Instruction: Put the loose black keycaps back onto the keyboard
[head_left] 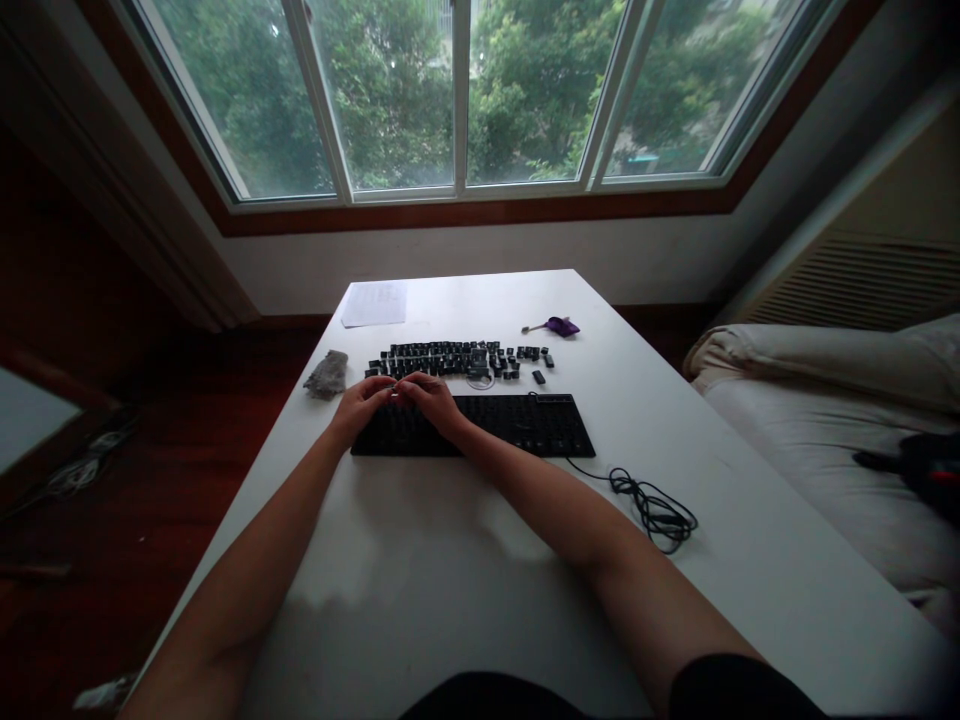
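Note:
My left hand (358, 408) and my right hand (431, 398) meet above the left end of a black keyboard (517, 425). Both have their fingers pinched together at the tips. Something small and partly pale shows between them, too little of it to name. The keyboard lies flat on the white table, its left part covered by my hands and right forearm. Just beyond it, loose black keycaps (442, 355) stand in rough rows. A thin pale loop (481, 382) lies among the nearer keycaps, right of my right hand.
Left of the keycaps is a crumpled grey cloth (327, 374). A purple object with a small brush (561, 326) lies at the back right, and paper (375, 303) at the back left. The coiled black cable (656, 510) rests on the white table (750, 540) at right.

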